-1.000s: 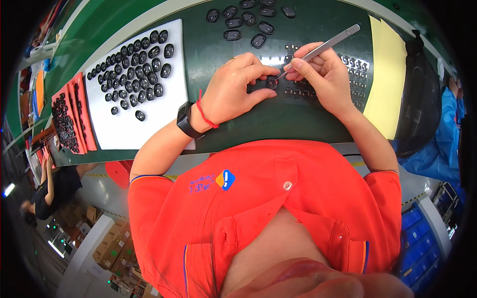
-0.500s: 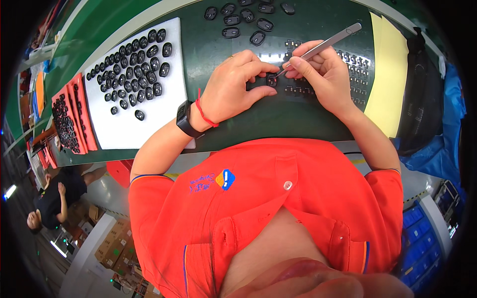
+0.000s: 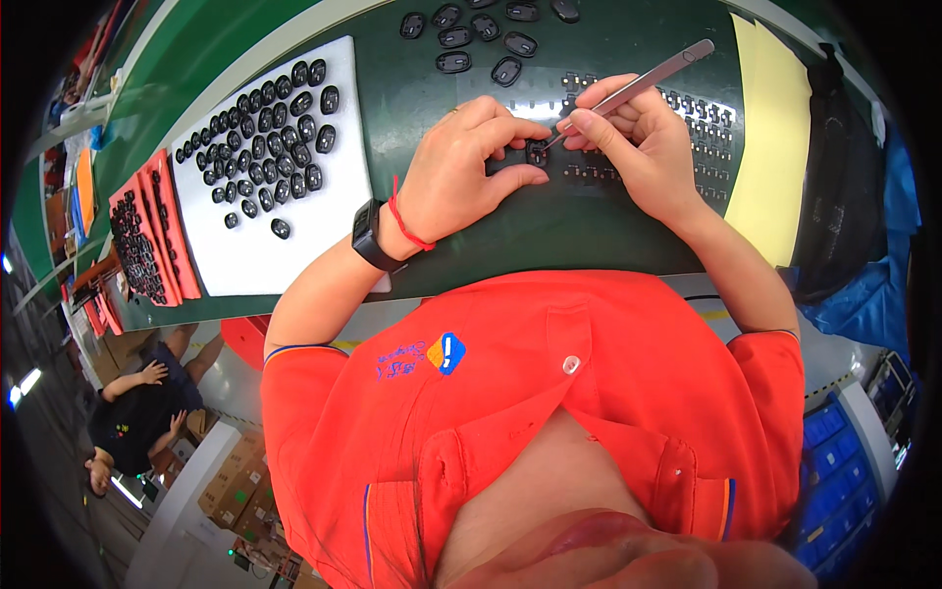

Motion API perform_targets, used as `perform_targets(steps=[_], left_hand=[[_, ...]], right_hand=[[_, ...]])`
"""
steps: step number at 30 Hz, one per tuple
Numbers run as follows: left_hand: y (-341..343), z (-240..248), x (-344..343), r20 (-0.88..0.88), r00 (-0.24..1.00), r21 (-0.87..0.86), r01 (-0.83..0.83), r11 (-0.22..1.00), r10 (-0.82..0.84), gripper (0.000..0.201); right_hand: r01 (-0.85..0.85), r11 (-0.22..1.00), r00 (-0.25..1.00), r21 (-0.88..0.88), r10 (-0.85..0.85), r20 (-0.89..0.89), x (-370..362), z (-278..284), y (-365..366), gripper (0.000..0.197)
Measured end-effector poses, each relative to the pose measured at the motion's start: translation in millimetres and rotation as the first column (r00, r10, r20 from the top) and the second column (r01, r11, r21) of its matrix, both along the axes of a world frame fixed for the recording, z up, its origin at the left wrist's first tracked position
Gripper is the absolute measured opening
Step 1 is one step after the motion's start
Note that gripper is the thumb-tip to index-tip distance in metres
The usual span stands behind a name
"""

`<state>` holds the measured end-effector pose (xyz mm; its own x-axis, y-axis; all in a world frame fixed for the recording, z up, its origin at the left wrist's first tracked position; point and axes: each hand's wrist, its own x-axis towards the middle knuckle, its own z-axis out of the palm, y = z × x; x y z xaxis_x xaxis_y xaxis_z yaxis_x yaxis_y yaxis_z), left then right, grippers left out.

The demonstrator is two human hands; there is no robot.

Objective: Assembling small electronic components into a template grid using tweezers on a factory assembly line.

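- While you lean over the green work mat (image 3: 471,245), your left hand (image 3: 461,172) pinches a small black part (image 3: 537,152) between thumb and forefinger, pressing it down on the mat near the middle.
- Your right hand (image 3: 638,137) is clenched around metal tweezers (image 3: 638,86); their tip touches the small black part, and the handle slants up to the far right.
- You wear a black wristwatch (image 3: 371,236) and a red string band (image 3: 407,224) on the left wrist.
- Just beside and beyond your right hand lies a sheet of tiny black pieces (image 3: 706,123) in rows, partly covered by your fingers.
- Far from you, loose black oval shells (image 3: 486,39) lie scattered on the mat.
- To the left sits a white rectangular pad (image 3: 294,226), its far part filled with rows of black oval shells; one shell lies alone nearer you.
- Further left stand red-orange trays (image 3: 162,231) holding more dark parts.
- At the right edge of the mat lies a pale yellow rectangular sheet (image 3: 775,157), and past it a black bag (image 3: 844,187) over blue plastic wrap (image 3: 873,294).
- Your orange shirt (image 3: 549,412) carries a small blue-and-yellow badge on the left chest.
- Low at the right stand blue bins (image 3: 834,442).
- Another person in dark clothes (image 3: 137,417) sits at the lower left, well apart from you, near cardboard boxes (image 3: 235,491).
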<state>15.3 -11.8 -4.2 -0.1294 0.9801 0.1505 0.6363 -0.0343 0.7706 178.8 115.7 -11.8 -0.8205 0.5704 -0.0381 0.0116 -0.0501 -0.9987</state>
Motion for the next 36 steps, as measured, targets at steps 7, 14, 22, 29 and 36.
perform_targets(steps=[7,14,22,29,36], left_hand=[[-0.4,-1.4,-0.1,-0.004,1.0,0.017,0.001,1.0,0.0,0.034],[-0.3,-0.1,-0.8,-0.001,1.0,0.001,0.004,1.0,-0.004,0.034],[0.7,0.5,-0.7,-0.009,1.0,0.006,0.013,1.0,-0.013,0.029],[0.9,1.9,-1.2,-0.014,1.0,0.01,0.017,1.0,-0.017,0.028],[0.0,1.9,-1.4,-0.04,0.999,0.015,0.025,1.0,-0.024,0.026]], right_hand=[[-0.013,0.999,1.0,0.042,0.013,0.013,1.8,-1.6,-0.3,0.017],[-0.028,0.963,1.0,0.267,0.025,0.015,3.6,-0.3,-3.2,0.012],[-0.074,0.643,0.964,0.762,0.242,-0.111,5.0,-1.8,5.0,0.012],[-0.109,0.79,0.976,0.603,0.199,-0.084,8.2,-1.2,6.0,0.015],[-0.107,0.793,0.972,0.6,0.209,-0.103,9.0,1.2,3.5,0.013]])
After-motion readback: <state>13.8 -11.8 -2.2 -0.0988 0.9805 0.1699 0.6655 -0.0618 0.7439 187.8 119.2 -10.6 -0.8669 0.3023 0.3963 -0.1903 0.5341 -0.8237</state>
